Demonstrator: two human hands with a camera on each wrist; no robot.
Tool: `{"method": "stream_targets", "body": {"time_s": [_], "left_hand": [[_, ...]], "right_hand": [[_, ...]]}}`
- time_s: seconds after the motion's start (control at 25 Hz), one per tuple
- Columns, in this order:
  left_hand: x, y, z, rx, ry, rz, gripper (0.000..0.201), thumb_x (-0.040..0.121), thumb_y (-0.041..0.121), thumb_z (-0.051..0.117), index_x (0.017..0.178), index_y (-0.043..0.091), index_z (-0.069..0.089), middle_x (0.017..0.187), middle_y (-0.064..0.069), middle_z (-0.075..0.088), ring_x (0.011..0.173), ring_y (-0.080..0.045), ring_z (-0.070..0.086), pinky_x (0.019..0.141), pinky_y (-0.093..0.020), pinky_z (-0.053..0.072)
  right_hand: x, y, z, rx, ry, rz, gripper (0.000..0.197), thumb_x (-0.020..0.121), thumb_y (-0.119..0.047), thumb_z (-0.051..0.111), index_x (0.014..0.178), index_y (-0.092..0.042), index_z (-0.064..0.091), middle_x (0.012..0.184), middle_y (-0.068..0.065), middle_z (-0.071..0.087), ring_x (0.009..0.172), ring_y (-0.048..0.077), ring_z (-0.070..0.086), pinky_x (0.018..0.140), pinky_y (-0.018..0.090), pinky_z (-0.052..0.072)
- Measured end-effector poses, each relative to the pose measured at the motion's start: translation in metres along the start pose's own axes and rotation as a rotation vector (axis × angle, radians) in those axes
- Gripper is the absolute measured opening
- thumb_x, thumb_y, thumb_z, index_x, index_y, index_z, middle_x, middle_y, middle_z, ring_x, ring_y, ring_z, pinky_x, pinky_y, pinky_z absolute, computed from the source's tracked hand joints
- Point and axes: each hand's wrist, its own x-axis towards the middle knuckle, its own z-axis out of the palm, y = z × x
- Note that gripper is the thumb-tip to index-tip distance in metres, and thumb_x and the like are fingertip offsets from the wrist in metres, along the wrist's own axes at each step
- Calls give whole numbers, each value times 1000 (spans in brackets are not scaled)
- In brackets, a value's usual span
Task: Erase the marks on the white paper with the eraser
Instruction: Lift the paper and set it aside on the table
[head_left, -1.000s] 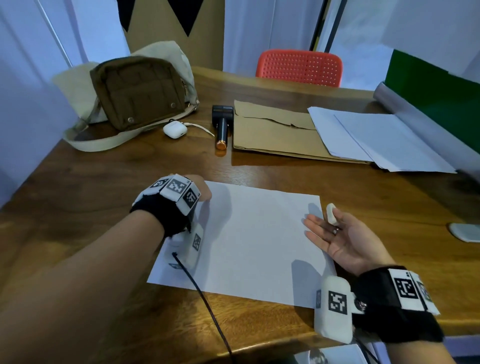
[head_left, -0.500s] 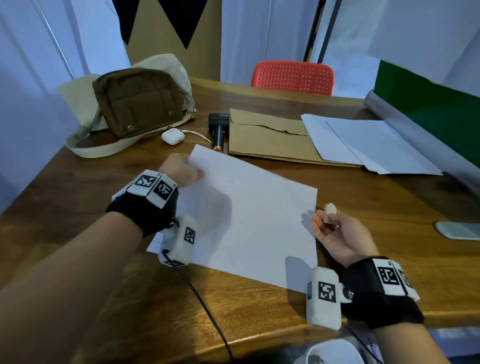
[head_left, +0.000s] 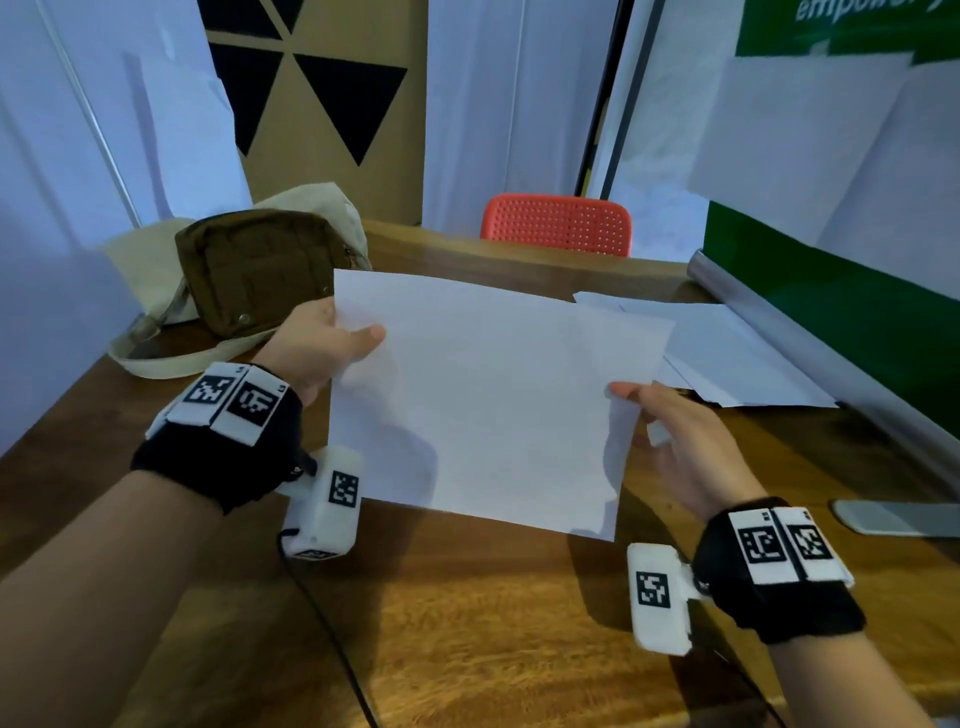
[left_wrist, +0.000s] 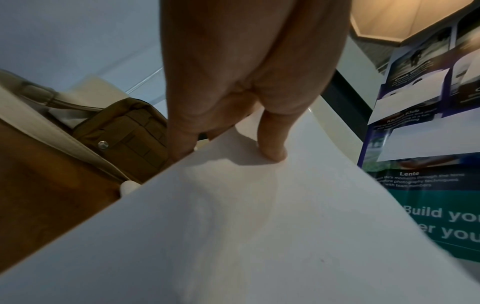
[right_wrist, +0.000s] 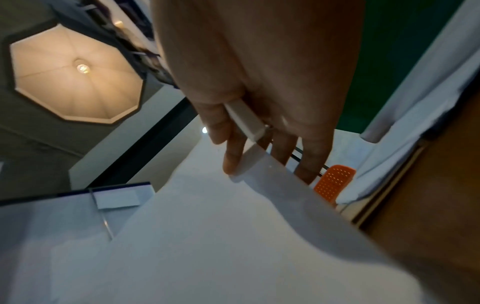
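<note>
Above the wooden table (head_left: 467, 623), both hands hold the white paper (head_left: 493, 405) up, tilted toward the viewer, probably for inspection. The left hand (head_left: 322, 343) pinches its left edge; the right hand (head_left: 675, 441) pinches the right edge, palming the white eraser (right_wrist: 245, 120).

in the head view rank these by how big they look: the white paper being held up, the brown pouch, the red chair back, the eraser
1. white paper, by far the largest, though it is held up nearer the camera
2. brown pouch
3. red chair back, farther off, so its real size is unsure
4. eraser, a small sliver showing in the right hand
</note>
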Motion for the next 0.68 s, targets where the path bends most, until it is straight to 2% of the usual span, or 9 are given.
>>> {"method": "stream_targets", "body": {"time_s": [0.08, 0.2, 0.32, 0.36, 0.44, 0.52, 0.56, 0.6, 0.68], "left_hand": [[0, 3, -1, -34, 7, 48, 33, 93, 2, 52, 126, -1, 53, 116, -14, 63, 103, -31, 61, 86, -38, 52], [-3, 9, -4, -78, 34, 171, 27, 93, 7, 52, 119, 4, 58, 106, -6, 68, 91, -20, 67, 77, -28, 58], [-6, 4, -5, -96, 68, 215, 17, 93, 6, 52, 104, 14, 63, 90, 7, 74, 82, -9, 70, 70, -21, 58], [-7, -2, -3, -72, 61, 184, 17, 93, 5, 52, 100, 17, 63, 86, 9, 75, 82, -9, 70, 69, -21, 58], [-10, -15, 3, 14, 53, 86, 15, 92, 6, 54, 103, 14, 62, 95, 2, 73, 92, -19, 67, 79, -32, 57], [-12, -26, 6, 79, 70, 13, 21, 92, 11, 56, 112, 8, 61, 107, -8, 68, 100, -28, 63, 88, -42, 52], [-11, -28, 7, 79, 83, 5, 23, 92, 13, 56, 114, 5, 61, 107, -9, 67, 101, -29, 63, 88, -43, 51], [-10, -29, 7, 62, 94, 13, 24, 93, 13, 55, 114, 4, 61, 106, -9, 67, 100, -29, 63, 86, -41, 51], [-8, -27, 7, 30, 100, 33, 22, 94, 12, 54, 112, 5, 61, 103, -6, 67, 96, -27, 63, 82, -37, 51]], "right_hand": [[3, -8, -2, -89, -7, -65, 29, 97, -24, 42, 92, -25, 71, 111, -6, 66, 117, 16, 52, 106, 45, 38], [1, -25, 0, -186, 52, -244, 27, 96, -22, 42, 89, -29, 68, 108, 0, 63, 106, 12, 54, 88, 26, 45], [-1, -31, 2, -254, 82, -354, 27, 95, -19, 44, 87, -31, 66, 100, -2, 60, 106, 12, 52, 92, 28, 40], [-1, -29, 3, -322, 66, -323, 26, 96, -18, 43, 88, -28, 66, 98, -3, 59, 108, 10, 49, 93, 28, 37], [0, -20, 6, -455, 19, -241, 25, 96, -16, 43, 94, -23, 67, 100, -8, 60, 113, 5, 44, 93, 23, 35], [0, -12, 7, -463, -13, -223, 25, 96, -15, 43, 91, -25, 66, 95, -17, 61, 105, -2, 51, 84, 12, 36], [1, -11, 6, -431, -20, -223, 27, 96, -15, 43, 89, -27, 65, 93, -20, 61, 101, -8, 53, 81, 9, 36], [1, -10, 4, -383, -24, -215, 28, 96, -15, 43, 87, -29, 65, 94, -21, 62, 99, -12, 53, 83, 10, 37], [2, -13, 2, -270, -17, -235, 28, 95, -15, 43, 87, -29, 67, 98, -15, 66, 99, -9, 55, 90, 18, 39]]}}
